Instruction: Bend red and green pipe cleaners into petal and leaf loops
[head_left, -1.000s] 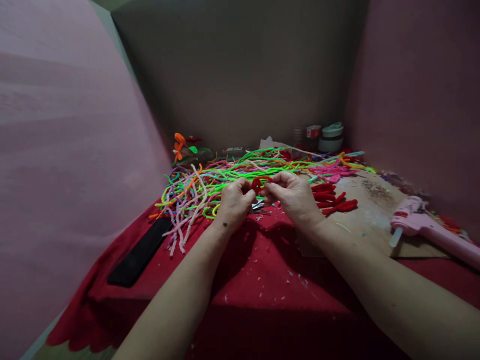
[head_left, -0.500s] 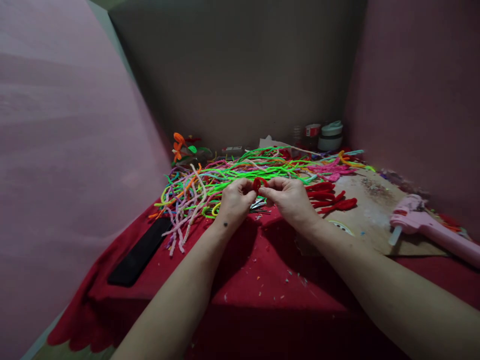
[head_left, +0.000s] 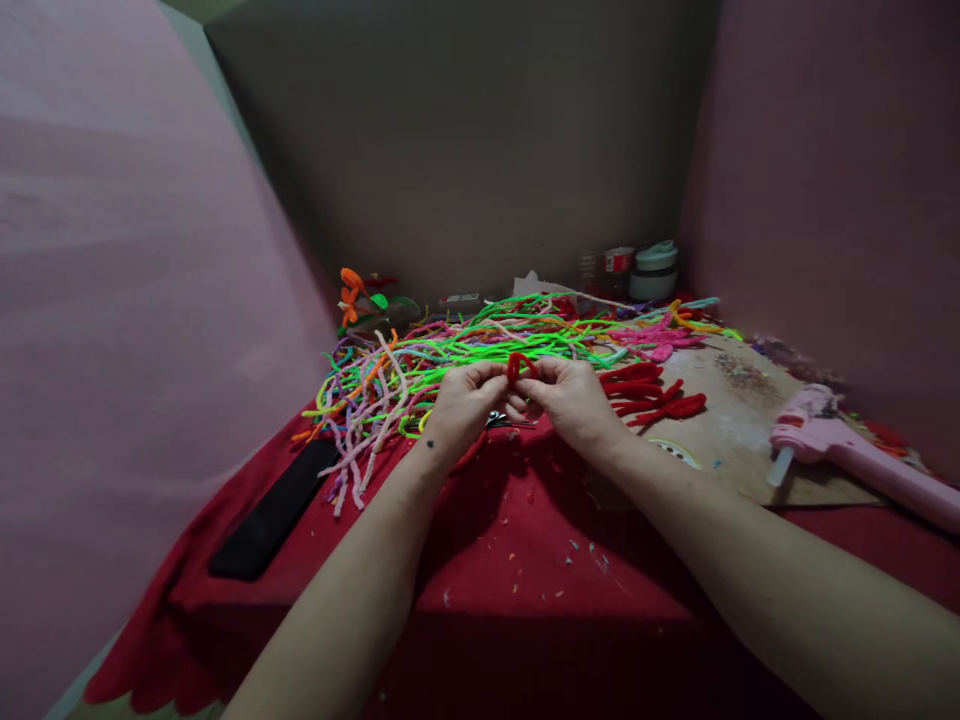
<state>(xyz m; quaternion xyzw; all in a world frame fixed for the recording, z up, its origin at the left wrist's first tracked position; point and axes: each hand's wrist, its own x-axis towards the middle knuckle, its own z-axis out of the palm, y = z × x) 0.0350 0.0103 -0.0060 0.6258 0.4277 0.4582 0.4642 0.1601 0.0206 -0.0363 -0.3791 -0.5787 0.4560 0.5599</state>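
Between my hands a red pipe cleaner (head_left: 514, 370) is bent into a small loop that sticks up above the fingertips. My left hand (head_left: 469, 400) pinches it from one side. My right hand (head_left: 574, 395) grips it from the other, its fingertips close to the left ones. Partly hidden under the hands is a pair of scissors (head_left: 501, 421) on the red cloth. Several folded red pipe cleaners (head_left: 649, 395) lie just right of my right hand. Behind both hands spreads a pile of pipe cleaners (head_left: 480, 345), mostly green, with pink, orange and purple ones.
A pink glue gun (head_left: 817, 430) rests on a cardboard sheet (head_left: 739, 440) at the right. A long black object (head_left: 274, 510) lies at the left on the red tablecloth (head_left: 525, 560). An orange pipe-cleaner flower (head_left: 351, 290) and a lidded container (head_left: 654, 272) stand at the back.
The red loop now stands taller and more open between my fingertips. My hands remain close together, and more of the scissors shows below them. The view has shifted slightly.
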